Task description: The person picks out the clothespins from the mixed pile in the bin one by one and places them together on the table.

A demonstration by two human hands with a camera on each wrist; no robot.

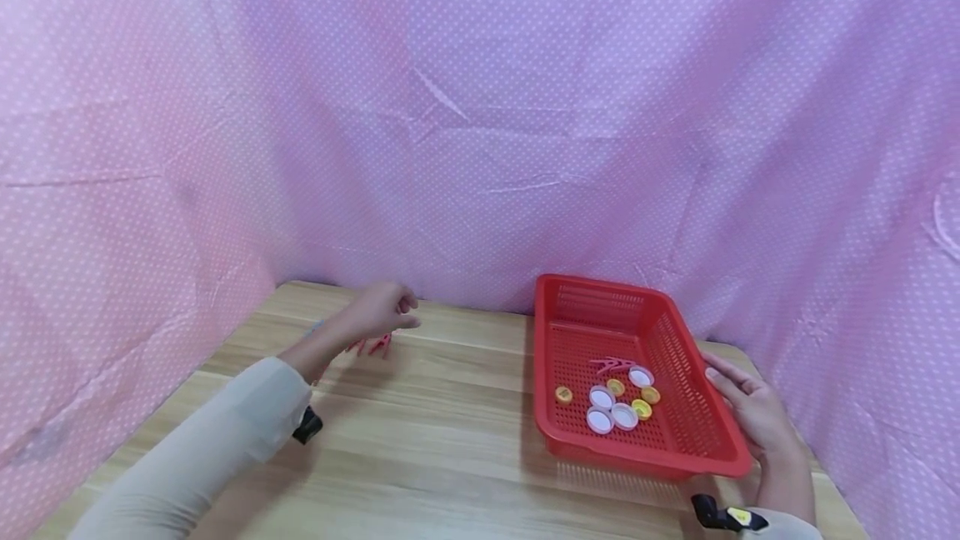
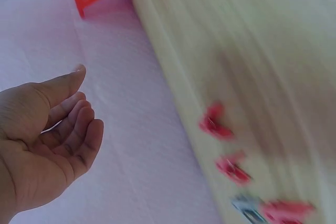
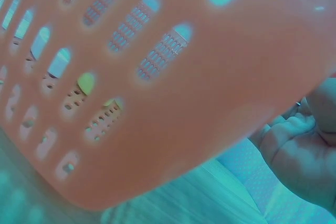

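Observation:
My left hand point(image 1: 378, 311) hovers over the far left of the table with loosely bent fingers and nothing in it. Below and beside it lie red-pink clothespins point(image 1: 381, 346), partly hidden by the arm. In the left wrist view, several clothespins point(image 2: 233, 169) show blurred, one of them blue-grey point(image 2: 249, 208). At the right, my right hand point(image 1: 757, 419) holds the side rim of a red plastic basket point(image 1: 622, 458). Inside the basket lie pink clothespins point(image 1: 611, 366), white caps point(image 1: 600, 421) and yellow caps point(image 1: 642, 409). The right wrist view is mostly filled by the basket's slotted wall point(image 3: 220, 87).
The wood-grain table point(image 1: 420, 440) stretches between the left arm and the basket. A pink-and-purple dotted cloth point(image 1: 480, 190) hangs behind the table and along both sides. The basket stands close to the back cloth.

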